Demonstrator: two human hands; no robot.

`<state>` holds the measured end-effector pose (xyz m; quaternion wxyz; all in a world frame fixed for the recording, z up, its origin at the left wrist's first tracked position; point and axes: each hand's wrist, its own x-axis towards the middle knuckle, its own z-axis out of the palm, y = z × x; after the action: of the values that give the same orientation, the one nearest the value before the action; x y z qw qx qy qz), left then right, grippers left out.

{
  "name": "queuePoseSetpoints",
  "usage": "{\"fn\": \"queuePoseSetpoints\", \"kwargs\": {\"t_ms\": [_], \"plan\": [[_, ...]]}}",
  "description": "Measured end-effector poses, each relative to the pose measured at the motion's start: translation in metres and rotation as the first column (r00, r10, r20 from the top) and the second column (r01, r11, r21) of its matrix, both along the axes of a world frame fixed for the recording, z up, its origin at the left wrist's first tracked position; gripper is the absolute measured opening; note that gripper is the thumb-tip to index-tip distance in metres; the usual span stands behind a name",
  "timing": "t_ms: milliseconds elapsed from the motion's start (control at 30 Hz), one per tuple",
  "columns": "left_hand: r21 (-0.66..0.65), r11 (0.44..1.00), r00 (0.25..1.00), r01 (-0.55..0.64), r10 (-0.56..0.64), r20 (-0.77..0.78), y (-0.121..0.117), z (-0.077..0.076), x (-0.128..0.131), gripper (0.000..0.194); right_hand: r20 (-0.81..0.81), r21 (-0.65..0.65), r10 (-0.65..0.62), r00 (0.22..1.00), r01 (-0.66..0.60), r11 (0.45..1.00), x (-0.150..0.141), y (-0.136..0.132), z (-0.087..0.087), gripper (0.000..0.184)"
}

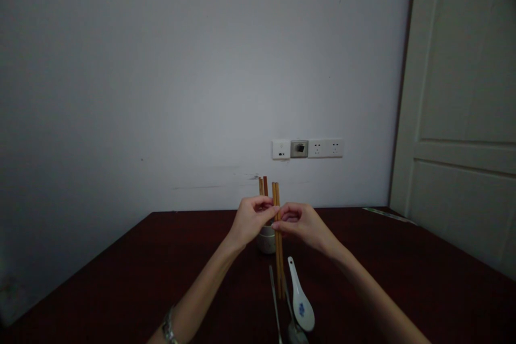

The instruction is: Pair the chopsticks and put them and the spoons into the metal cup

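Observation:
A pair of wooden chopsticks (279, 258) stands upright in front of me, side by side. My left hand (253, 219) pinches them from the left near the upper part, and my right hand (298, 223) pinches them from the right at about the same height. Behind the hands is a pale cup (266, 242), partly covered by them, with more chopsticks (265, 185) sticking up above my left hand. Below lie a white ceramic spoon (300, 301) with a blue mark, a metal spoon (297, 333) and a thin metal utensil (276, 303) whose lower end is cut off.
The dark red table (161, 269) reaches back to a pale wall (201, 91) with sockets (325, 148) on it. A light panelled door (463, 118) stands at the right. A flat strip (389, 215) lies near the table's far right edge.

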<state>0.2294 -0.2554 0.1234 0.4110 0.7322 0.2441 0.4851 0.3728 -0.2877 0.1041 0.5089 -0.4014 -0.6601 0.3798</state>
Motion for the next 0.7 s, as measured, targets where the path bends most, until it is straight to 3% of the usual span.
{"fn": "queuePoseSetpoints", "kwargs": {"t_ms": [167,367,567,700], "plan": [[0.003,1.0,1.0,-0.003,0.003,-0.006,0.0,-0.001,-0.001,0.019,0.037,0.012,-0.002,0.999,0.001,1.0,0.012,-0.007,0.011,0.03],[-0.012,1.0,0.999,0.019,-0.019,-0.036,-0.006,-0.003,0.0,0.02,-0.142,0.127,-0.2,0.97,0.218,0.968,0.03,-0.017,0.03,0.036],[-0.011,0.996,0.993,0.086,-0.087,-0.076,-0.011,-0.005,0.003,0.018,-0.116,0.27,-0.197,0.974,0.222,0.937,0.016,-0.017,0.028,0.033],[-0.013,0.996,0.989,0.09,-0.091,-0.118,-0.014,-0.003,0.002,0.017,-0.099,0.295,-0.202,0.974,0.222,0.929,0.012,-0.017,0.028,0.031]]}}
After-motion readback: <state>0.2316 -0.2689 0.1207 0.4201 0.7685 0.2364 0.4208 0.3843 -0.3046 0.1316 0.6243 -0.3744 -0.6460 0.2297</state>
